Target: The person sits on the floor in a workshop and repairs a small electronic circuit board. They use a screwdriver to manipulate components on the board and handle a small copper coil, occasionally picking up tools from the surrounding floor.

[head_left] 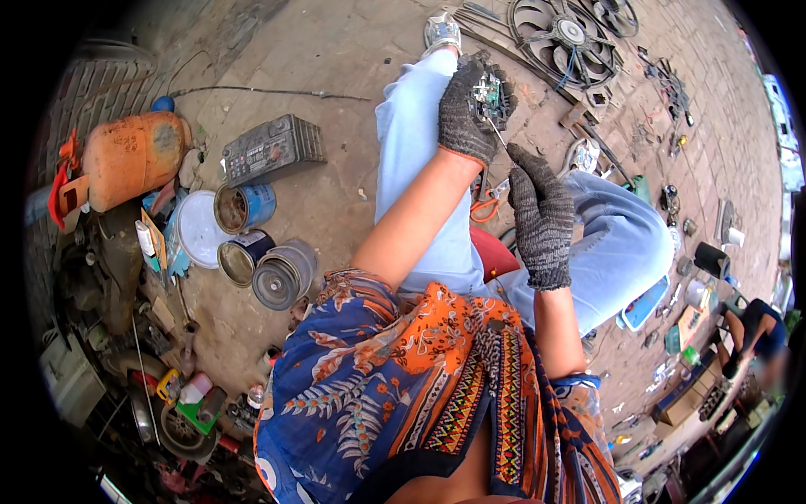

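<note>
My left hand [464, 116], in a dark grey knit glove, is closed around a small dark part with an exposed green circuit board [489, 92], held over my outstretched leg. My right hand [541, 214], gloved alike, is to the right and nearer me. From its fingertips a thin screwdriver-like metal shaft [499, 134] reaches up to the lower edge of the circuit board. The glove hides the handle of this tool. Below the part, between my legs, lies an orange-handled hand tool [483, 207], partly hidden by my left forearm.
A black battery [273, 151], several tins [244, 207] and an orange gas cylinder [134, 160] stand to the left. Radiator fans [571, 32] and a hammer [592, 134] lie ahead right. Scattered parts and another person [760, 328] are at the far right.
</note>
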